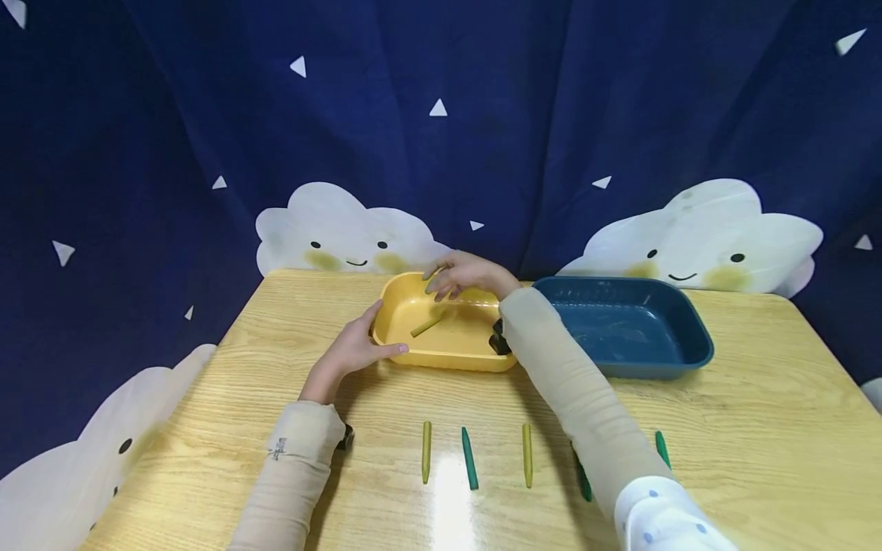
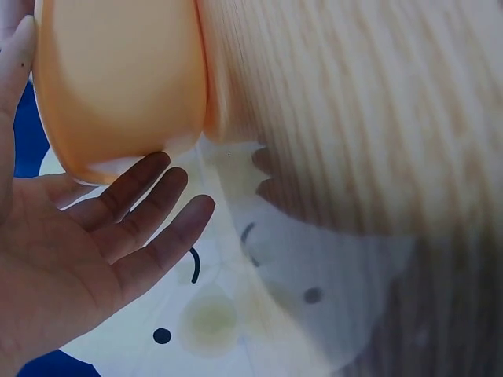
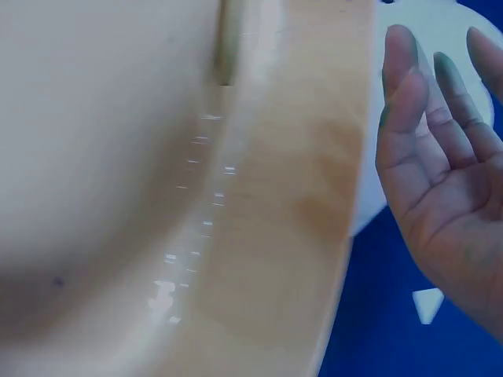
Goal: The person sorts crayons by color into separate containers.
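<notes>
A yellow tray [image 1: 451, 358] stands on the table with one yellow crayon [image 1: 427, 324] lying in it. Along the tray's left end rests my left hand [image 1: 354, 346], its fingers extended against the outer side and its thumb by the front rim. The left wrist view shows those fingers [image 2: 145, 200] at the tray's wall. Over the tray's far edge hovers my right hand [image 1: 468, 274], fingers loosely bent with nothing in them. Greenish smudges mark its fingertips [image 3: 445, 67] in the right wrist view.
Beside the yellow tray on the right is a dark blue tray [image 1: 623, 366]. Nearer lie two yellow crayons [image 1: 426, 453] and several green crayons [image 1: 470, 459], one partly hidden by my right sleeve [image 1: 586, 405]. A blue curtain [image 1: 482, 153] hangs behind the wooden table [image 1: 772, 398].
</notes>
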Demonstrator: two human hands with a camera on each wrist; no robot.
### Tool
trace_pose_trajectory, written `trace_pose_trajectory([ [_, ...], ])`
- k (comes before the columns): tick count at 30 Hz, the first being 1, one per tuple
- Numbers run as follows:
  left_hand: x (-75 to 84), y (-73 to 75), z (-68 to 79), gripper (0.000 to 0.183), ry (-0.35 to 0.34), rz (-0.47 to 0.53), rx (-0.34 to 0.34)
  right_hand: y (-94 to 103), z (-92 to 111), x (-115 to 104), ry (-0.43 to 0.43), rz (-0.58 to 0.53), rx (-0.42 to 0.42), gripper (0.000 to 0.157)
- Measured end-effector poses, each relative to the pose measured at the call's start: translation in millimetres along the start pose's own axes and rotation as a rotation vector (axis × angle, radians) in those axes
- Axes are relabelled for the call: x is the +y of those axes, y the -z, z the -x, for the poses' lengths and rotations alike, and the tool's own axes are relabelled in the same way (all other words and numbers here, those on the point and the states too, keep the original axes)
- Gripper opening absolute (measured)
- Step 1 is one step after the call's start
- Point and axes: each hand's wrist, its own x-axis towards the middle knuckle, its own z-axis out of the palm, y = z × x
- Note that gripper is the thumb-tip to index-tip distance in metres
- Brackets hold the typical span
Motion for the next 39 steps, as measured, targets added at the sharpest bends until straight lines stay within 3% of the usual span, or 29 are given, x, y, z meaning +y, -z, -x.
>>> trace_pose_trajectory([
  [9,1.4,0.6,1.3,0.102,0.002,0.003,-0.001,-1.8,21,-25,0.085,0.053,-0.007,0.045],
  [18,2.5,0.3,1.4,0.104,0.035,0.007,-0.016,-5.1,46,-37,0.141,0.086,-0.013,0.042],
  [28,1.6,-0.5,1.5,0.105,0.042,0.004,-0.014,-10.0,74,-33,0.192,0.055,-0.038,0.038],
  [39,3.6,0.3,3.0,0.103,0.038,0.005,-0.021,-12.4,101,-21,0.269,0.135,-0.084,0.038],
])
